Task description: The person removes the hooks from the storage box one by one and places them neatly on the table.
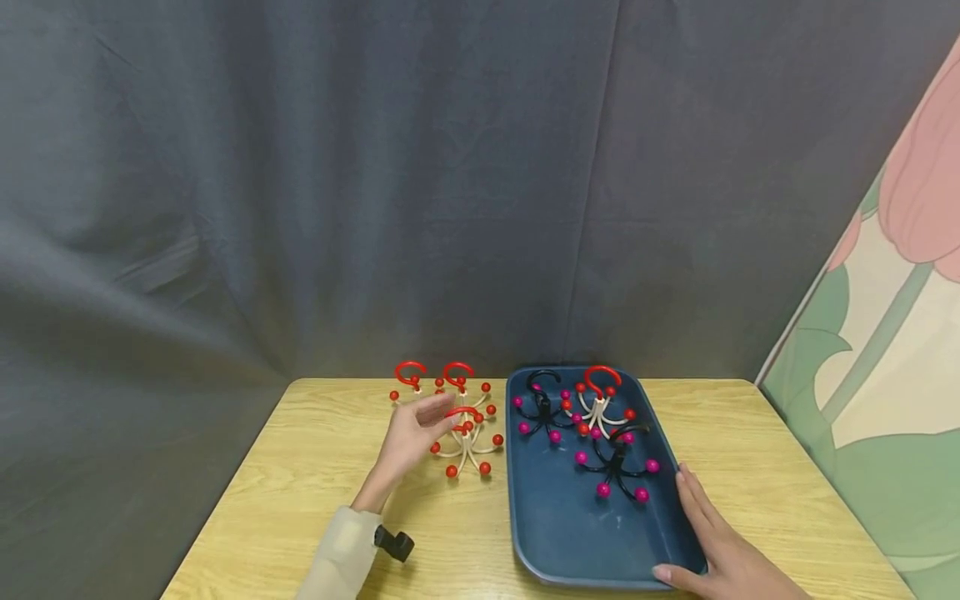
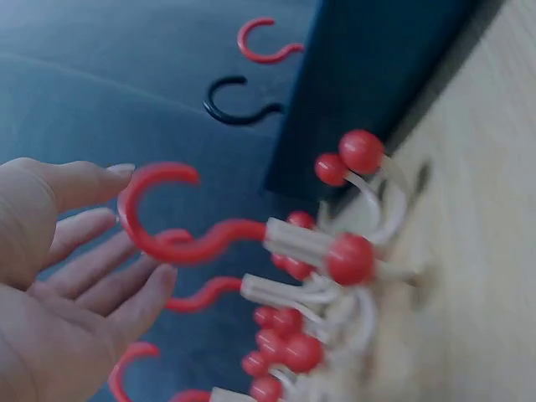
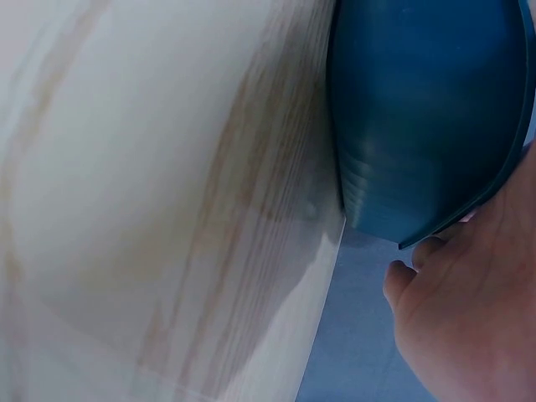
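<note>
My left hand [image 1: 417,433] reaches over a group of white hook-topped hangers with curved arms and red ball tips. Its thumb and spread fingers are around the red hook of the nearest hanger [image 1: 467,446]; in the left wrist view the thumb tip is right at that red hook [image 2: 201,244], and the fingers are not closed on it. My right hand [image 1: 723,546] grips the near right corner of a dark blue tray [image 1: 562,533], thumb at the front rim, fingers along the side. Inside the tray are two black hangers [image 1: 617,467] with magenta balls and a white one [image 1: 597,410] with red balls.
Two more white hangers, one with a red hook [image 1: 410,368], stand behind the left hand near the table's back edge. A dark grey curtain [image 1: 450,183] hangs behind the wooden table [image 1: 270,508]. A flower-patterned panel [image 1: 885,358] is on the right.
</note>
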The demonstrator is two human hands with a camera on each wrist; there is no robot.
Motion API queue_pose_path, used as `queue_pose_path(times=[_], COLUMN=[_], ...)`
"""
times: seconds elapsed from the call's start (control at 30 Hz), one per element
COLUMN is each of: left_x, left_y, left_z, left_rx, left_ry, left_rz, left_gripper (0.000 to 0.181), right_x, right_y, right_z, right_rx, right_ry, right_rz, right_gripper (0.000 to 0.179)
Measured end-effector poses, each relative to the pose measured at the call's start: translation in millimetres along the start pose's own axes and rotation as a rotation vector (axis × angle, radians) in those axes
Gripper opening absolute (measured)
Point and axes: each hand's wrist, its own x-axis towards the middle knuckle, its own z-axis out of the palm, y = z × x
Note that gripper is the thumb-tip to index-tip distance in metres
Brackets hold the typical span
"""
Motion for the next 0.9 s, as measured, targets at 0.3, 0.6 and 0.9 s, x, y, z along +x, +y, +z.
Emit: queue_pose_path(times=[0.3,0.6,0.9], left_x=[4.2,12.9,21.3], left_y=[52.3,80.5,85.8], left_z=[15.9,51.5,85.8], left_rx=[0.069,-0.025,0.002], left_ry=[0.072,-0.062,-0.204], left_rz=[0.173,0.222,0.153], left_gripper=[0.030,0.015,0.021], right_x=[-0.1,0.5,0.3], right_y=[1.5,1.7,2.3], right_z=[0.2,0.2,2.5], right_rx=[-0.002,-0.006,-0.019], right_ry=[0.004,-0.002,0.021], right_rz=[-0.007,0.000,-0.016], right_gripper=[0.128,0.127,0.127])
